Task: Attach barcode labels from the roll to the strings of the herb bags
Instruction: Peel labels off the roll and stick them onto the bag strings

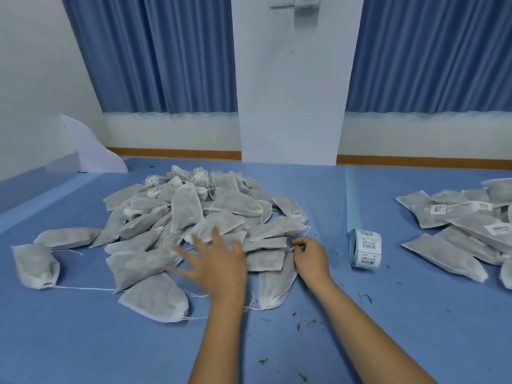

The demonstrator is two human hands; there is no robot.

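A large heap of grey-white herb bags [188, 217] with thin white strings lies on the blue table [83, 342] at centre left. My left hand [216, 261] hovers over the heap's near edge with fingers spread, blurred, holding nothing. My right hand [310, 259] is at the heap's right edge, thumb and fingers pinching a thin white string [297, 247] of a bag. The roll of barcode labels [365, 250] stands on its side to the right of my right hand, its blue backing strip [353, 200] trailing away across the table.
A second pile of herb bags [465, 231] with barcode labels on their strings lies at the far right. Green herb crumbs [304, 325] are scattered near my forearms. A white sheet [91, 151] leans at the back left. Blue curtains hang behind.
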